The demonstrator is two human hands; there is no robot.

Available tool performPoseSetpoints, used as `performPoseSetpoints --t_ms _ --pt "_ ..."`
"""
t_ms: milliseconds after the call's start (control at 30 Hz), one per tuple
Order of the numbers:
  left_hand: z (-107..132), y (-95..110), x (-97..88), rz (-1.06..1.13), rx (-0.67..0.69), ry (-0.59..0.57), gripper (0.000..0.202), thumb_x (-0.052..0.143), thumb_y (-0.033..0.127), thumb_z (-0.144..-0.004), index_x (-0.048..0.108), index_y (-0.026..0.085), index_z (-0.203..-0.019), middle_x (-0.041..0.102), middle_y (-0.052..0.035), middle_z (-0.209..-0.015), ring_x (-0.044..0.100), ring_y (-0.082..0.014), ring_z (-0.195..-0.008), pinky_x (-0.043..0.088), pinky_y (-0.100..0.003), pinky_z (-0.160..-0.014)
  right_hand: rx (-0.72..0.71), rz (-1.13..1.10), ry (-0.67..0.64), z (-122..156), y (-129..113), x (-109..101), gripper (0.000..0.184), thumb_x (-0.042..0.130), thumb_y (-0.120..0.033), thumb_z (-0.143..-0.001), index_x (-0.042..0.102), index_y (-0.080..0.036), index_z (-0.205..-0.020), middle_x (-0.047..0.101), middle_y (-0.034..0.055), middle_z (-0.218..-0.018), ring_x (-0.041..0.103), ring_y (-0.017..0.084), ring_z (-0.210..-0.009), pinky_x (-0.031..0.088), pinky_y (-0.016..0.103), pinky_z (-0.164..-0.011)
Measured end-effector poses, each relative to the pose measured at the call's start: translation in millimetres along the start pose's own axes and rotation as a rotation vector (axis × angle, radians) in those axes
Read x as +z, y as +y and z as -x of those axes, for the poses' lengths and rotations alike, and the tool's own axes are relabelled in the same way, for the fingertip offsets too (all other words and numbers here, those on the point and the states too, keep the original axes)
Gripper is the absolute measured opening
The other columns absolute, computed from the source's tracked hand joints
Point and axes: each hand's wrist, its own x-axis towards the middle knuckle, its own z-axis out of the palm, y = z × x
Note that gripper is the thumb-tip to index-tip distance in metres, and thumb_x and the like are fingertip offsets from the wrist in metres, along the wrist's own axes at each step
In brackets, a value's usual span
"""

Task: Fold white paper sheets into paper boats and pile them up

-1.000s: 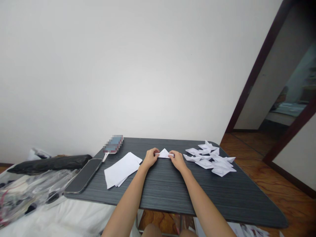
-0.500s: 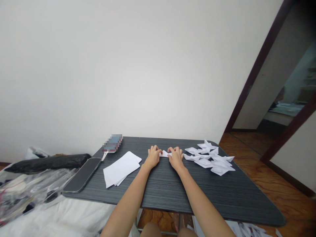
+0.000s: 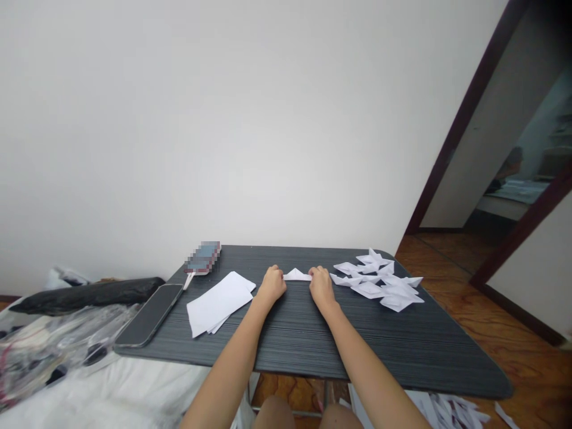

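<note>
Pinching a small white folded-paper piece with pointed middle (image 3: 297,274), we have its two ends in our left hand (image 3: 272,285) and right hand (image 3: 322,286), fingers curled closed. It is between these hands, over the dark grey streaked surface (image 3: 304,339). White folded-paper boats (image 3: 370,290) lie beyond our right hand; white rectangular paper sheets (image 3: 218,302), beyond our left.

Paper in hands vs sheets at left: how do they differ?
The folded paper is small with a central peak; the sheets are larger and flat. The left hand and right hand grip the folded paper's ends; the sheets lie untouched, overlapping, on the table. Both are white.
</note>
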Motion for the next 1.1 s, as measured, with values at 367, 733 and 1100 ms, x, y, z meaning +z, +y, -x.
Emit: performPoseSetpoints --t_ms 367,733,1100 --pt "6 -10 12.1 0.191 0.145 0.165 0.011 0.043 0.009 -0.069 0.05 0.014 -0.063 0.046 -0.0055 -0.072 0.045 -0.0166 -0.075 0.039 -0.03 -0.071 -0.111 -0.133 -0.036 -3 10 0 0.024 0.043 -0.031 -0.075 0.058 -0.02 -0.09 0.049 0.0081 -0.092 0.041 0.022 -0.086 0.031 0.033 -0.073" --pt "-5 -17 11.7 0.959 -0.205 0.108 0.017 0.054 0.025 -0.068 0.053 0.012 -0.079 0.056 -0.0032 -0.064 0.05 -0.01 -0.053 0.041 -0.024 -0.054 -0.042 -0.689 -0.039 -8 -4 -5 0.012 0.049 -0.029 -0.068 0.052 -0.018 -0.071 0.054 -0.0006 -0.063 0.048 0.013 -0.056 0.035 0.023 -0.054" --pt "-4 -9 1.0 1.606 -0.253 -0.089 0.03 0.054 0.037 -0.071 0.054 0.007 -0.073 0.061 -0.0085 -0.064 0.055 -0.0098 -0.05 0.039 -0.019 -0.046 -0.062 -0.947 -0.155 -7 -5 -9 0.013 0.051 -0.028 -0.067 0.05 -0.017 -0.074 0.055 -0.0012 -0.057 0.051 0.012 -0.051 0.037 0.022 -0.05"
